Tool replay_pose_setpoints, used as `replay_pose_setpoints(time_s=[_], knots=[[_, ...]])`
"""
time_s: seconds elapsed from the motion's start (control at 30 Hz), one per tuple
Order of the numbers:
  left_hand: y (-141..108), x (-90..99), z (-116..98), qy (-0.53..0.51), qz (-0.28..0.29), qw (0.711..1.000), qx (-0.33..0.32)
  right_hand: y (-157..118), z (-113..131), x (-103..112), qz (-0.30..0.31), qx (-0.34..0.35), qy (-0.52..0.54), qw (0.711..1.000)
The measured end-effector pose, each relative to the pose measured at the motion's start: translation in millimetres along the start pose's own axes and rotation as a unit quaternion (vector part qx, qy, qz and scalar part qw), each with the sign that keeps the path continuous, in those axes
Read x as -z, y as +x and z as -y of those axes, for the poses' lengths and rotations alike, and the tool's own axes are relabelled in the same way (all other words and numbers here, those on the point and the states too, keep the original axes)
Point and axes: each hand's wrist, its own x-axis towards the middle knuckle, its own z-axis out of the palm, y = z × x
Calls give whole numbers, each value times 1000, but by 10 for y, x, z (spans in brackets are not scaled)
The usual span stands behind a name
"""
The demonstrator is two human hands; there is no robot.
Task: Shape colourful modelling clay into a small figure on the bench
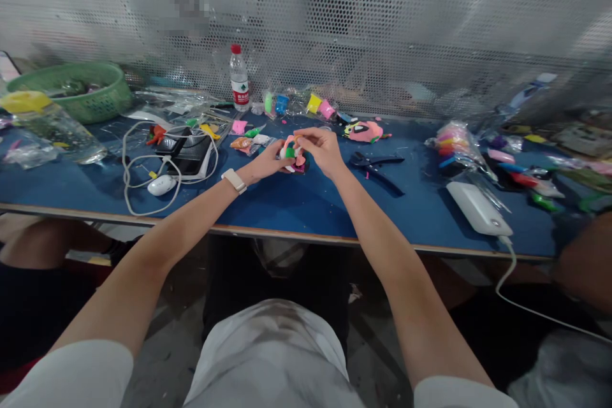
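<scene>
Over the middle of the blue table, my left hand (268,164) is closed around a small multicoloured clay figure (292,154) with white, green, pink and orange parts. The fingertips of my right hand (321,148) pinch at the figure's upper edge; whether they hold a separate bit of clay I cannot make out. Part of the figure is hidden behind my fingers. To the right of my hands lie dark-handled pliers (377,169), spread apart. A flat pink, black and yellow clay piece (364,131) rests behind them. Small packets of orange clay (241,144) sit just left of my hands.
A red-capped water bottle (240,84) stands against the perforated metal screen (306,19). Left are a green basket (90,102), a yellow-lidded jar (57,127), and a white cable (125,172). A white power bank (478,209) and bagged clay (453,143) lie right. People sit on both sides.
</scene>
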Motion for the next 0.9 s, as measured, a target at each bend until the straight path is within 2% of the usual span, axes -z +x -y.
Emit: replay_pose_setpoints(time_s=[0.2,0.3,0.43,0.6,0.9], knots=[[2,23,28,33,4,999,-32,14,-15,-7,-8,-28,90,996],[22,41,47,35,-11,998,-43,27,-44,21,-28,-19,121,992],[65,53,64,38,-56,996,-51,39,-42,49,-46,-11,119,992],[93,61,57,45,-93,993,-57,39,1,30,-67,-45,130,988],[77,49,19,66,-108,991,-46,60,-66,89,-66,-48,109,991]])
